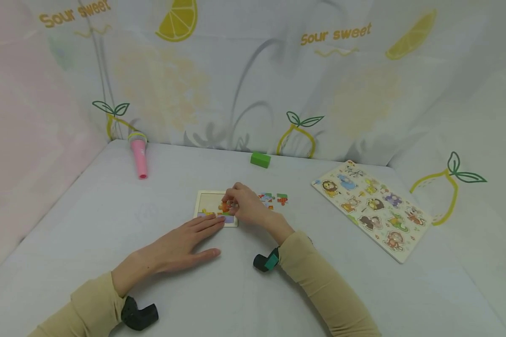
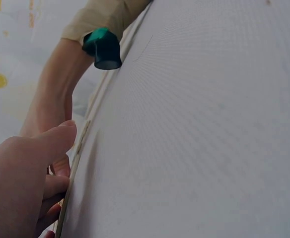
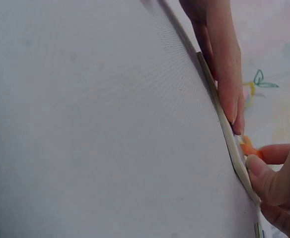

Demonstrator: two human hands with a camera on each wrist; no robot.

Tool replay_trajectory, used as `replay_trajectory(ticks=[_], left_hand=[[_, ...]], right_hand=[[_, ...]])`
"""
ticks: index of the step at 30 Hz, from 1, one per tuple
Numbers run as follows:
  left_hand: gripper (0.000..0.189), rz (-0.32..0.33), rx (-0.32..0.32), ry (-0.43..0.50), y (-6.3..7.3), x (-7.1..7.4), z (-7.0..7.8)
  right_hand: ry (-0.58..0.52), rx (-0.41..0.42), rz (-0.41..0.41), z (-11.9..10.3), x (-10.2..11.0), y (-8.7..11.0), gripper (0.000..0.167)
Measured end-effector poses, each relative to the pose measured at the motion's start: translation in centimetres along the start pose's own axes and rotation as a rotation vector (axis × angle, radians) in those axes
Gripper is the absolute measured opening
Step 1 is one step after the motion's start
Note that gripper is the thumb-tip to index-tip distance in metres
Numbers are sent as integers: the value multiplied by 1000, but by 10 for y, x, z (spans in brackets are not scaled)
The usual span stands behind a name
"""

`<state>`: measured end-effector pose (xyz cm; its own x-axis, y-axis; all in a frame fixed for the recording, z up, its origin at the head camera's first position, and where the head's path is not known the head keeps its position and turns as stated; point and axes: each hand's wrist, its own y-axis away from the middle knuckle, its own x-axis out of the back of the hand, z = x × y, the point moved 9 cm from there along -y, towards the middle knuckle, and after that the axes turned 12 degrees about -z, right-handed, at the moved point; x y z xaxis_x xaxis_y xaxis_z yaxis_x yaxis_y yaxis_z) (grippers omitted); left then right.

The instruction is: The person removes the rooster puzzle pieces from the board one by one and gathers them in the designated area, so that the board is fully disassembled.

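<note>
A small wooden puzzle tray (image 1: 210, 200) lies in the middle of the table, with pieces along its near side. My left hand (image 1: 181, 245) is laid flat, its straight fingertips pressing on the pieces at the tray's near edge. Over the tray's right side, my right hand (image 1: 249, 206) pinches an orange puzzle piece (image 3: 249, 147) between thumb and forefinger, low against the tray. Fingers partly cover this piece in the head view. Just right of the right hand lie loose puzzle pieces (image 1: 282, 199), some hidden behind it.
A larger animal puzzle board (image 1: 383, 202) lies angled on the right. The green block (image 1: 260, 159) sits near the back edge. At the back left is a pink toy microphone (image 1: 140, 157). A printed white cloth (image 1: 219, 84) hangs behind the table.
</note>
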<state>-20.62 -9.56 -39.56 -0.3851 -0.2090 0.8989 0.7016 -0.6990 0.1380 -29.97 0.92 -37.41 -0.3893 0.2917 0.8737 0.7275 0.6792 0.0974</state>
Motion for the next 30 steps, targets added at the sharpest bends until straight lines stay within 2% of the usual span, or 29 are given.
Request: replay_trajectory(ticks=[15,25,30], left_hand=[[75,-2,0,0,0,-1,0],[75,-6,14,4,0,-1,-2],[75,-8,11,2,0,-1,-1]], right_hand=[[-33,26,20,2,1,-3,20],[-64,4,41,2,2,-2,10],[-79,-2,47,2,1,-1,12]])
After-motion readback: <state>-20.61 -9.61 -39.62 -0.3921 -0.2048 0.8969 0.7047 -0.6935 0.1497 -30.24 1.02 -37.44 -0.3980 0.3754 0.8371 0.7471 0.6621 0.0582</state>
